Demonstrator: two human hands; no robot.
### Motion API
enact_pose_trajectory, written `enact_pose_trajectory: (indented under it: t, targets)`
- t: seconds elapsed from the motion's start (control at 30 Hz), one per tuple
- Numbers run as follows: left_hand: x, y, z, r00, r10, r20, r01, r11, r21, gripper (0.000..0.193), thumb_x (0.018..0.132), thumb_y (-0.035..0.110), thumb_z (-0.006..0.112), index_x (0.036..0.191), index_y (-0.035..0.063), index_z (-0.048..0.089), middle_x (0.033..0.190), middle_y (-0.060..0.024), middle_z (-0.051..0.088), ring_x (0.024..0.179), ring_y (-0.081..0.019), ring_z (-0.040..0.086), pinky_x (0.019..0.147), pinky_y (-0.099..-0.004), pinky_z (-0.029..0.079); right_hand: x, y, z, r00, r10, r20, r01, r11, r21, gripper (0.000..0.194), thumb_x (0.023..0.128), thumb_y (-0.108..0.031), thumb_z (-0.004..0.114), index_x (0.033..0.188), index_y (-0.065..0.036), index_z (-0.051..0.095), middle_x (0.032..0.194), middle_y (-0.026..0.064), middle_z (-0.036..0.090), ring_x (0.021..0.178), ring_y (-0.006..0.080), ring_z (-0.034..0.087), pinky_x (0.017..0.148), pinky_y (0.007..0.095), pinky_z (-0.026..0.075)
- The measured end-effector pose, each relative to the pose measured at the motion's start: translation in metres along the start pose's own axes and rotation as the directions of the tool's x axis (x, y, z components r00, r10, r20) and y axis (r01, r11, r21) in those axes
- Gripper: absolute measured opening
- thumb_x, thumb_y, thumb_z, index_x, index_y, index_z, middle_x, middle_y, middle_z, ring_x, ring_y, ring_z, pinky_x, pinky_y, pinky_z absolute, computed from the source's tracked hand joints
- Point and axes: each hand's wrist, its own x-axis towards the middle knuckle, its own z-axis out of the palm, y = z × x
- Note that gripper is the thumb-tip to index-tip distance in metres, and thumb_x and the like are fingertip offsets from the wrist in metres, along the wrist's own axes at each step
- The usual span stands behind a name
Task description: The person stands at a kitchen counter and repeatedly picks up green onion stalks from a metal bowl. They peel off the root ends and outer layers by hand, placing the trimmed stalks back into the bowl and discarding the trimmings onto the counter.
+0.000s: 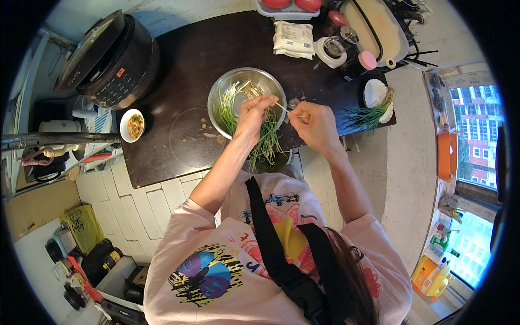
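A stainless steel bowl (280,85) stands on the dark table before me, with thin green scallions (229,109) lying inside it. More long scallion leaves (265,148) hang over its near rim, below my left hand. Above the bowl's right side, my left hand (255,115) pinches one pale scallion stalk (281,106) between thumb and fingertips. My right hand (315,124), just right of the bowl, grips the other end of that stalk, and a short yellowish piece pokes out from its fingers. Whether the left palm also holds some hanging leaves is hidden.
A second scallion bunch (367,115) lies by a white scalloped dish (375,92) at the table's right end. A rice cooker (118,65) and a small white bowl of food (132,126) stand left. Behind are a white packet (293,40) and a pink-lidded jar (359,65).
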Motion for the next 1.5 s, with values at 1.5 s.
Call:
enact_pose_trajectory:
  t: [1.5]
  targets:
    - [-0.007, 0.025, -0.021, 0.750, 0.317, 0.581, -0.660, 0.407, 0.631, 0.016, 0.082, 0.014, 0.052, 0.080, 0.0005, 0.060, 0.066, -0.0104, 0.055, 0.063, -0.0228, 0.051, 0.061, -0.0328, 0.042, 0.001, 0.018, 0.005, 0.969, 0.002, 0.246, -0.044, 0.986, 0.164, 0.007, 0.076, -0.006, 0.056, 0.078, 0.000, 0.057, 0.063, 0.0126, 0.057, 0.056, 0.0207, 0.056, 0.053, 0.0295, 0.042]
